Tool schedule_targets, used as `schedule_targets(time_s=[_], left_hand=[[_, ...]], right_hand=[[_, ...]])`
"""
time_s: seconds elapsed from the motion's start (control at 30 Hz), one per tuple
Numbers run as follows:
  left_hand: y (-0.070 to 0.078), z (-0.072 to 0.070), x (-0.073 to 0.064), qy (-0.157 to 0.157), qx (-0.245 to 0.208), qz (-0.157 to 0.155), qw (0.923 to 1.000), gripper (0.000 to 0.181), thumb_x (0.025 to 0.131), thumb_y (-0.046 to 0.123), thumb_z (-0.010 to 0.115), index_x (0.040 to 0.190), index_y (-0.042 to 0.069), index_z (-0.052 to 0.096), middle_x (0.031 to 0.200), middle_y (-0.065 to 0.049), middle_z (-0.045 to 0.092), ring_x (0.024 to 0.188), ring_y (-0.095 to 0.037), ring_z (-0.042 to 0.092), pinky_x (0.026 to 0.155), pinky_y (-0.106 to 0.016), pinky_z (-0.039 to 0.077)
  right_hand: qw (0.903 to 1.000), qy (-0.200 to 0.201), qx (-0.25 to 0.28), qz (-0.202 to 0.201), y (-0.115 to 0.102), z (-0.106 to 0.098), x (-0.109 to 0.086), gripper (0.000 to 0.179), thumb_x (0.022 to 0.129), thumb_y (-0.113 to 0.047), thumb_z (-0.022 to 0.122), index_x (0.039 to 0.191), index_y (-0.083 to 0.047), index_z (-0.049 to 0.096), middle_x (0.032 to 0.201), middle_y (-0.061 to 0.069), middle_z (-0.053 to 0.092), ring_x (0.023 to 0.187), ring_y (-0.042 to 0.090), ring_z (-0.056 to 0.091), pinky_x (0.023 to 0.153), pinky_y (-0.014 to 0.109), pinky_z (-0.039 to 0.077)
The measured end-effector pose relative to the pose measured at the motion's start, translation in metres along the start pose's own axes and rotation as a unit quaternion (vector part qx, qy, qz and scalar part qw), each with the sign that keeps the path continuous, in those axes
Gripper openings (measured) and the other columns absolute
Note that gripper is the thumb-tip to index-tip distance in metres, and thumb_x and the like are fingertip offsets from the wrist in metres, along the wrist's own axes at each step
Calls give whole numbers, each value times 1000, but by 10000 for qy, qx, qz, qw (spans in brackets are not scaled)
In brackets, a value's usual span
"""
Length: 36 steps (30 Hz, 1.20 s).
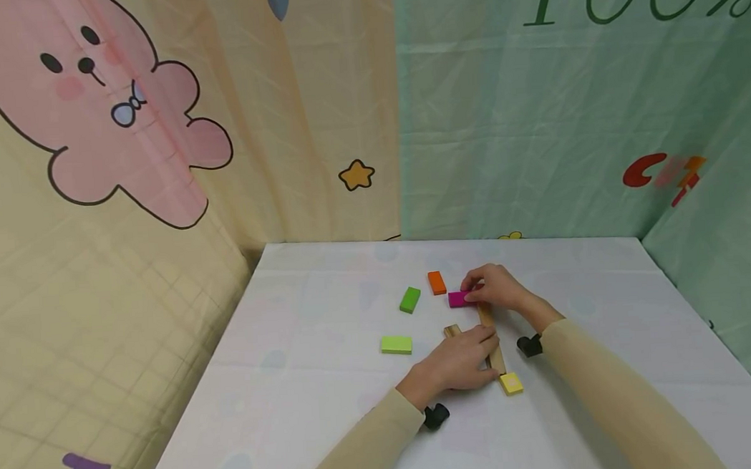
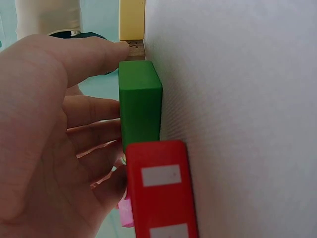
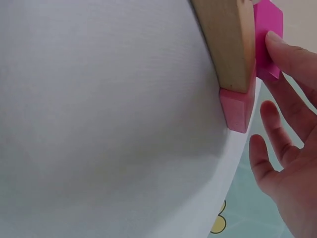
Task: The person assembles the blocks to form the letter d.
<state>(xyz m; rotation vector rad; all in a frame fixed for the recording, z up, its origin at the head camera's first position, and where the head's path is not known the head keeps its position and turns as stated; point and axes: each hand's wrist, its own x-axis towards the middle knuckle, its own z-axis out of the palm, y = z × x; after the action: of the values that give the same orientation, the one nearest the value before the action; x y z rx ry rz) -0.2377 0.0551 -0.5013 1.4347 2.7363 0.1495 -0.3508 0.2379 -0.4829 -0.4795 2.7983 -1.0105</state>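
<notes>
My right hand (image 1: 500, 289) pinches a magenta block (image 1: 457, 300) at the far end of a wooden strip (image 1: 497, 360). In the right wrist view, the thumb lies on the magenta block (image 3: 267, 29), beside wood (image 3: 230, 49) and a pink block (image 3: 237, 110). My left hand (image 1: 463, 360) rests against the strip's near part, fingers extended, covering some of what lies beneath. A yellow block (image 1: 511, 384) sits at the strip's near end, close to the left thumb. The left wrist view has a green block (image 2: 140, 109) by the fingers and a red block (image 2: 158, 193) nearer the camera.
Left of the hands lie a light green block (image 1: 396, 345), a green block (image 1: 410, 300) and an orange block (image 1: 437, 282). A short wooden piece (image 1: 452, 330) pokes out above the left hand. Patterned cloth (image 1: 317, 123) hangs behind the white table (image 1: 322, 410).
</notes>
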Motion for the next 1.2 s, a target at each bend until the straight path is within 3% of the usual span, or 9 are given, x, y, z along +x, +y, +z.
schedule_targets(time_s=[0.23,0.37,0.57,0.8,1.0,1.2], left_hand=[[0,0,0,-61,-36,-45,10000,63,100,51,55,152,15,46,159,5,34,144,-6,30,114,-20,26],[1,-1,0,-76,-35,-52,10000,64,100,51,56,152,15,46,159,4,35,144,-7,31,114,-20,26],[2,-2,-1,-121,-27,-65,9999,64,100,50,56,152,15,46,159,5,35,144,-7,31,114,-20,26],[2,-1,-1,-117,27,-102,9999,64,99,51,57,152,16,47,159,5,34,144,-6,30,114,-20,28],[3,-1,-2,-99,-11,-119,9999,63,100,51,56,151,15,47,159,5,34,144,-6,30,113,-20,28],[4,-2,-2,-54,51,-69,9999,63,100,50,56,151,14,48,158,4,35,144,-7,30,114,-19,25]], right_hand=[[9995,-91,290,78,-8,-2,-3,14,91,-8,75,103,-13,75,95,3,68,77,23,60,69,32,55],[9995,-70,291,113,-11,-4,-2,20,91,-9,75,111,-12,74,96,3,67,76,23,60,70,32,56],[9997,71,217,-30,-13,-8,-3,31,92,-9,73,123,-9,70,100,4,67,88,24,59,74,32,55],[9992,173,232,-291,-10,-9,-4,43,94,-7,70,136,-11,63,106,8,66,91,27,60,74,33,56],[9976,378,175,-556,-6,-10,-5,42,98,-2,62,139,-12,61,108,9,64,93,28,57,76,35,54],[9970,546,184,-523,-2,-11,-6,43,100,-2,58,140,-16,60,111,10,62,96,29,55,80,38,53]])
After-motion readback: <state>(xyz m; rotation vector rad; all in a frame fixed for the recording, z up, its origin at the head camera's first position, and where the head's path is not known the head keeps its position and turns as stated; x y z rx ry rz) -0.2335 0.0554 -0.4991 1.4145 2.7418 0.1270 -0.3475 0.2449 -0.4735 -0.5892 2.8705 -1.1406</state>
